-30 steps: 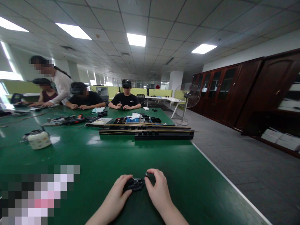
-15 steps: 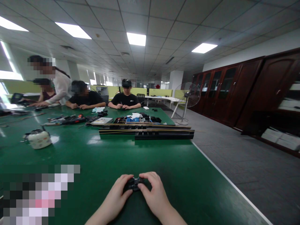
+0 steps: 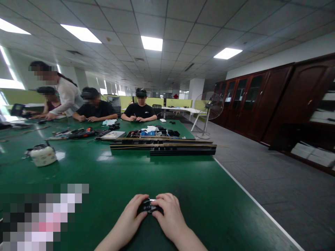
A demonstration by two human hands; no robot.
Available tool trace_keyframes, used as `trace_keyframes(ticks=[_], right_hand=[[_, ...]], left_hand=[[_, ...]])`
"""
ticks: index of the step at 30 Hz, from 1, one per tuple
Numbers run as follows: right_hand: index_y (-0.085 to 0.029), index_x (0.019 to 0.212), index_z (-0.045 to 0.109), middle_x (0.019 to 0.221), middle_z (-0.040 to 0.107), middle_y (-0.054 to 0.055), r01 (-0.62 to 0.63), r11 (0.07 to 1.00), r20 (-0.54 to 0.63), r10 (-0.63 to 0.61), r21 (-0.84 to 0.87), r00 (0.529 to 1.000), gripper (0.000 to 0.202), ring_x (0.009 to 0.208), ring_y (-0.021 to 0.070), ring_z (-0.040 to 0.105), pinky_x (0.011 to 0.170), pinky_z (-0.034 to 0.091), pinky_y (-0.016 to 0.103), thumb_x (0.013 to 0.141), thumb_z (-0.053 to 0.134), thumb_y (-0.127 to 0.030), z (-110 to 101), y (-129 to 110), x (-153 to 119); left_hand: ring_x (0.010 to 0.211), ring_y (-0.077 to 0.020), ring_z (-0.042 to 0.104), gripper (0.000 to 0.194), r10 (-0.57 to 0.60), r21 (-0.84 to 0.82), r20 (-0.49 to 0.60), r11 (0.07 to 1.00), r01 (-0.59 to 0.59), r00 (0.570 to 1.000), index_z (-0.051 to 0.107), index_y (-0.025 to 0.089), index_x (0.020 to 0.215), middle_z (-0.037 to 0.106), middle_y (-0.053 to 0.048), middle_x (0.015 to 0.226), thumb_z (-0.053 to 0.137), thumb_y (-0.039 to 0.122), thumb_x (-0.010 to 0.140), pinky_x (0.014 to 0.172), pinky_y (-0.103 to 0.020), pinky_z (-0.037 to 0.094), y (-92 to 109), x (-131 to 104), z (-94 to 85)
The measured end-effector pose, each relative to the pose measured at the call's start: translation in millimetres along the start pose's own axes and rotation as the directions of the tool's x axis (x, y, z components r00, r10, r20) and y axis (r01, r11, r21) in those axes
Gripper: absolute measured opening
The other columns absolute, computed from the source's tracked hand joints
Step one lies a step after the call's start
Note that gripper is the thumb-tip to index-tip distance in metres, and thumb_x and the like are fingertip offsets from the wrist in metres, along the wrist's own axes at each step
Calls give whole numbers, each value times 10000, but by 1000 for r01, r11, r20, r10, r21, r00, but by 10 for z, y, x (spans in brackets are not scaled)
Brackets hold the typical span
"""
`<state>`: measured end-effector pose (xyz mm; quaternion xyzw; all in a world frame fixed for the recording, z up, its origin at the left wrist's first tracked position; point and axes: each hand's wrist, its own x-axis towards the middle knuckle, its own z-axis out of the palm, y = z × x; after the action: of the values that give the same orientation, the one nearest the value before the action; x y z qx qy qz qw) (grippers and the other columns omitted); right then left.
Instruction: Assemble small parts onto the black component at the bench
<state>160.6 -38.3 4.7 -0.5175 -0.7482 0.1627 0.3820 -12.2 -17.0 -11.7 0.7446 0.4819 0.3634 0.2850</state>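
A small black part with a shiny spot on it sits between my two hands, low in the middle of the view, at or just above the green table. My left hand grips its left end between thumb and fingers. On the right end, my right hand closes its thumb and fingertips, and its fingers cover part of the top. The fingers hide much of the part's outline, and its details are too small to tell.
Long black rails with thin rods lie across the table ahead. Beyond them are a tray of blue and black items, and tools. A cream pot stands at left. Several people are around the far side; a pixelated patch covers the lower left.
My right fingers have shifted slightly left over the black part, and a shiny spot now shows on its top. My left hand has barely moved. The standing person's head has moved slightly left.
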Motion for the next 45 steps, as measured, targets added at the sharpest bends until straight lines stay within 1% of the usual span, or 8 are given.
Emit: trace_keyframes(ticks=[2,7,15,21,27,34,39,45], right_hand=[[-307,844,668,932,657,3,-4,1000,13,4,-8,1000,255,935,217,550,843,379,407,655,659,-136,-2,-4,2],[-308,815,667,917,662,-9,4,1000,-4,-4,22,1000,235,925,213,558,831,385,400,644,668,-148,-7,2,10],[-318,789,685,883,676,-8,-6,999,-5,6,51,1000,216,914,216,571,822,396,400,622,679,-181,31,58,12],[-336,840,683,911,680,-14,-20,997,40,17,69,999,293,935,223,573,855,385,416,623,646,-143,-29,30,-2],[-319,982,634,952,667,-11,-71,992,68,64,103,996,397,938,217,568,884,379,402,635,596,-129,-54,31,4],[-291,1020,617,1013,643,11,-131,987,83,124,95,989,392,992,224,540,899,376,380,655,580,-153,-48,44,17],[-256,1058,601,1059,630,16,-177,981,137,165,81,977,383,1023,202,529,923,361,336,683,574,-179,-54,45,32],[-255,1078,589,1099,615,8,-207,973,140,192,104,971,385,1057,203,510,945,346,334,702,556,-184,-56,38,32]], left_hand=[[1006,-212,563,372,-4,-7,0,1000,4,1000,582,220,1018,619,-58,1040,505,120,668,925,-370,426,9,3,2],[1002,-214,565,363,-12,3,-6,1000,12,1000,588,224,1009,626,-51,1026,517,130,666,922,-371,426,15,-1,5],[1017,-214,557,359,-26,17,26,1000,26,999,581,220,1022,619,-59,1048,520,146,677,932,-369,417,34,-4,-7],[1030,-214,552,363,-12,38,19,999,12,1000,578,228,1037,615,-57,1059,503,147,691,935,-371,419,20,-6,-1],[1071,-222,530,380,-8,47,-15,999,8,1000,583,221,1043,588,-70,1114,486,129,687,973,-385,387,4,-18,15],[1092,-217,518,431,-24,34,-19,999,25,1000,525,219,1127,580,-71,1145,471,132,709,975,-394,382,-38,-8,29],[1027,-200,553,416,-31,-3,-33,1000,31,999,495,220,1146,580,-71,1135,463,162,735,931,-371,421,-38,-9,31],[975,-198,572,394,-41,-4,-39,999,41,998,498,225,1134,593,-64,1108,471,193,743,901,-368,441,-3,-9,18]])
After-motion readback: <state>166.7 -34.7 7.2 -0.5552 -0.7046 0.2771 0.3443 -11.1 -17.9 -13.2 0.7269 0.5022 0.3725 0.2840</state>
